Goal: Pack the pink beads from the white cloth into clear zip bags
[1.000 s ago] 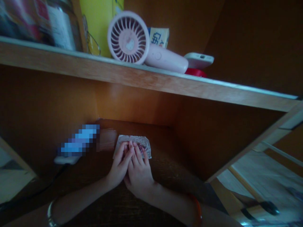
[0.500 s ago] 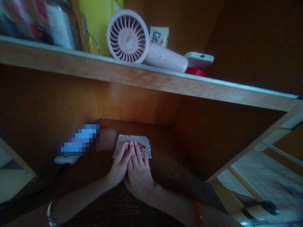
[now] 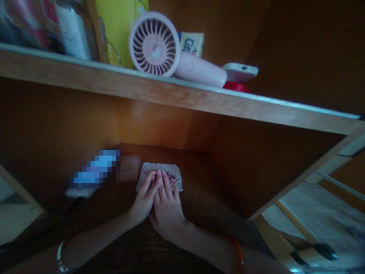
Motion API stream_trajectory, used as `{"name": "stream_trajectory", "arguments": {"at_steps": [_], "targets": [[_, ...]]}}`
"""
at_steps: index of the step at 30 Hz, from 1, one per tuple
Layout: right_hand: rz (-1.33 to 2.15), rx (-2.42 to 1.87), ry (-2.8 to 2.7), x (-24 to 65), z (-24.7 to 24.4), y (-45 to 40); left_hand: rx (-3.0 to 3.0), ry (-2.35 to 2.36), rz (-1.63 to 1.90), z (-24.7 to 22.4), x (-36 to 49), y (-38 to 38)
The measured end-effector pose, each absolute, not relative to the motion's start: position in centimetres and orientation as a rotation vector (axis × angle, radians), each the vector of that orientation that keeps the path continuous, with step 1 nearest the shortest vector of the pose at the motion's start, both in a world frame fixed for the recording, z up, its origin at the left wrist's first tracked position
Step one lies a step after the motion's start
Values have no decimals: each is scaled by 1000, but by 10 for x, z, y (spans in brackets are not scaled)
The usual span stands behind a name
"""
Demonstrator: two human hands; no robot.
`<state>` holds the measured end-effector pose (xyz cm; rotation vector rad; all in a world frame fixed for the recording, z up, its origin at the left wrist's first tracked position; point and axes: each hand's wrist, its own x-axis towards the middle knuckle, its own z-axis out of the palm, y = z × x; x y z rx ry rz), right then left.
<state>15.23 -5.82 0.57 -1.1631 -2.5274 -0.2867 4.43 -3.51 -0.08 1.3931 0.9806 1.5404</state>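
My left hand (image 3: 145, 198) and my right hand (image 3: 168, 209) rest side by side, touching, over a flat, crinkled, silvery-clear packet (image 3: 176, 172) on the dark wooden surface. Dark and pinkish-red specks show on the packet beside my right fingers. The right fingers are stretched forward and lie nearly flat. On the left, my fingers are bent and pressed together against the right index finger; whatever may be between them is hidden. Left of the packet lies a small, pale, see-through stack of thin pieces (image 3: 129, 168).
A blurred-out lit screen (image 3: 97, 169) leans on a white base (image 3: 81, 192) with a dark cable. Above runs a shelf edge (image 3: 171, 93) bearing a pink handheld fan (image 3: 155, 45), a small box (image 3: 193, 43), a white device (image 3: 241, 71) and a jar (image 3: 75, 32). Wooden side walls flank the hands.
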Motion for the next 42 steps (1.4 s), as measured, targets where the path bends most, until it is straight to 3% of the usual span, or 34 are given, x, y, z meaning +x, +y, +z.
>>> {"name": "stream_trajectory", "arguments": {"at_steps": [42], "targets": [[-238, -1199, -2544, 151, 7, -58, 1506, 1055, 1541, 1, 43, -34]]}}
